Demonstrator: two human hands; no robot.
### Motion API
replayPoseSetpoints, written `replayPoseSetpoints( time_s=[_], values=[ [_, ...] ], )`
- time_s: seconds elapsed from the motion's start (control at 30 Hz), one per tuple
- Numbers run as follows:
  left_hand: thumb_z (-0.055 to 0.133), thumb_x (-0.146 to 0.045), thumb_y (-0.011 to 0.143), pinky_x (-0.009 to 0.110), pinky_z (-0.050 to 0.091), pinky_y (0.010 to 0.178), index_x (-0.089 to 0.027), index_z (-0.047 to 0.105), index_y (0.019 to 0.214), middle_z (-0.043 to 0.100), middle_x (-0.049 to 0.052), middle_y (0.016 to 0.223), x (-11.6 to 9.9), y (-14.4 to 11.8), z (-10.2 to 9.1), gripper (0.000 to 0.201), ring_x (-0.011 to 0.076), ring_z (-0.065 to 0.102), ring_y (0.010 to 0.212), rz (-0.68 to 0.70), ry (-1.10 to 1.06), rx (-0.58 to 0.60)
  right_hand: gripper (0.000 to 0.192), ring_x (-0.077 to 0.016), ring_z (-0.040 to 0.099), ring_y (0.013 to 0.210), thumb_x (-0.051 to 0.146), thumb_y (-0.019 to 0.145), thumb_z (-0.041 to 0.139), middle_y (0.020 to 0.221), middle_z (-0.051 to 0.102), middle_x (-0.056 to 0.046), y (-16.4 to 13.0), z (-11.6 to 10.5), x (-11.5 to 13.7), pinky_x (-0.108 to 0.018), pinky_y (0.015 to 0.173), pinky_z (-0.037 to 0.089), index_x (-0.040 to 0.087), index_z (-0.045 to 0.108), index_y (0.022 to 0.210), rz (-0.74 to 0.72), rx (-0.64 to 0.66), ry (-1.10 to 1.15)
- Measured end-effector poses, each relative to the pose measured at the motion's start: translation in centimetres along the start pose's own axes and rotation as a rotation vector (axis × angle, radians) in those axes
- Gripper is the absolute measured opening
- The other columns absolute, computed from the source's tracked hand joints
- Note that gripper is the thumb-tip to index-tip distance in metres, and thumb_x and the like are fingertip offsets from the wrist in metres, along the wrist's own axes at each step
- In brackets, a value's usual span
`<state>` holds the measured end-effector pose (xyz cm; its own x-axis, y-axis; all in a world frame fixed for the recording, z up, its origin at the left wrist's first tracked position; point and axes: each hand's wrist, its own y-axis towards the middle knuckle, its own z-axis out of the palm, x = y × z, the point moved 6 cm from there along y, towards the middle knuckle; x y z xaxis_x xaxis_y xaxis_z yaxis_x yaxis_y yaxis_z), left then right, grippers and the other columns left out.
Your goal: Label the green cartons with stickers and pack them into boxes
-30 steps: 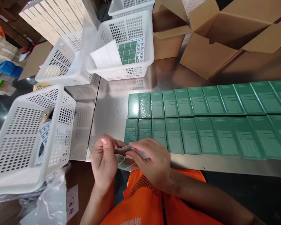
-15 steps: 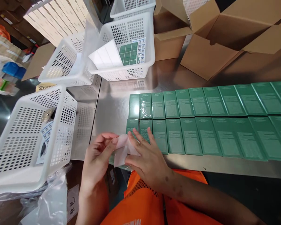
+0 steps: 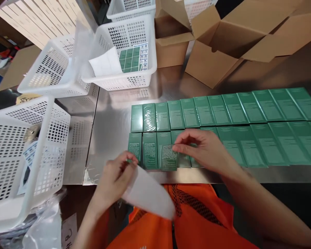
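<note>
My left hand [image 3: 115, 181] pinches one end of a white paper sheet [image 3: 151, 197], which hangs blurred over my lap, in front of the table edge. Between the thumb and finger of my right hand [image 3: 207, 150] is the corner of a see-through printed sticker [image 3: 169, 157]. The sticker lies over the third box of the near row; whether it is fully stuck down I cannot tell. Two boxes to its left, the end box [image 3: 135, 145] and its neighbour [image 3: 150, 150], carry similar dense print. Behind them runs a second row of green boxes [image 3: 162, 117].
White perforated baskets stand at the left [image 3: 58, 145] and the back [image 3: 129, 81]; the back one holds sticker sheets [image 3: 129, 59]. Open cardboard cartons [image 3: 209, 65] sit at the back right. The steel table [image 3: 110, 138] has its front edge close to my orange vest [image 3: 197, 207].
My hands have moved apart. The white paper now hangs from my left hand alone, while my right hand has moved right and holds the sticker at a near-row box. The view has shifted right.
</note>
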<state>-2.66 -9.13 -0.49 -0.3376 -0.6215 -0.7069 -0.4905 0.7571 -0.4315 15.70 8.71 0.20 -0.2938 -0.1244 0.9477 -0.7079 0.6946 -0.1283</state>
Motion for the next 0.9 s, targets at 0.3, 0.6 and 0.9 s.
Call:
replayPoseSetpoints(
  time_s=[0.3,0.6,0.9],
  values=[
    [0.044,-0.046,0.094,0.026,0.022,0.049,-0.021,0.055,0.073,0.04,-0.007,0.05,-1.5,0.3,6.7,0.034,0.0127,0.038,0.048,0.109,0.143,0.285,0.018,-0.0126,0.057,0.061,0.036,0.075,0.078,0.064,0.066,0.002,1.2,1.3,-2.1,-0.026,0.058,0.043,0.021,0.071,0.072,0.076,0.039,0.046],
    [0.044,-0.037,0.09,0.027,0.025,0.054,-0.022,0.042,0.06,0.04,-0.005,0.052,-1.7,0.7,8.1,0.033,0.0134,0.04,0.051,0.029,0.18,0.239,0.017,-0.011,0.056,0.062,0.032,0.08,0.077,0.084,0.064,0.001,1.4,1.8,-3.0,-0.029,0.064,0.043,0.022,0.071,0.069,0.008,-0.067,-0.328],
    [0.043,-0.035,0.086,0.028,0.023,0.055,-0.023,0.038,0.056,0.036,-0.005,0.051,-1.8,1.6,8.5,0.033,0.014,0.038,0.053,-0.006,0.246,0.275,0.015,-0.0104,0.056,0.065,0.03,0.081,0.079,0.081,0.06,0.003,1.5,2.3,-4.0,-0.027,0.063,0.039,0.022,0.071,0.07,0.018,-0.084,-0.408]
  ],
)
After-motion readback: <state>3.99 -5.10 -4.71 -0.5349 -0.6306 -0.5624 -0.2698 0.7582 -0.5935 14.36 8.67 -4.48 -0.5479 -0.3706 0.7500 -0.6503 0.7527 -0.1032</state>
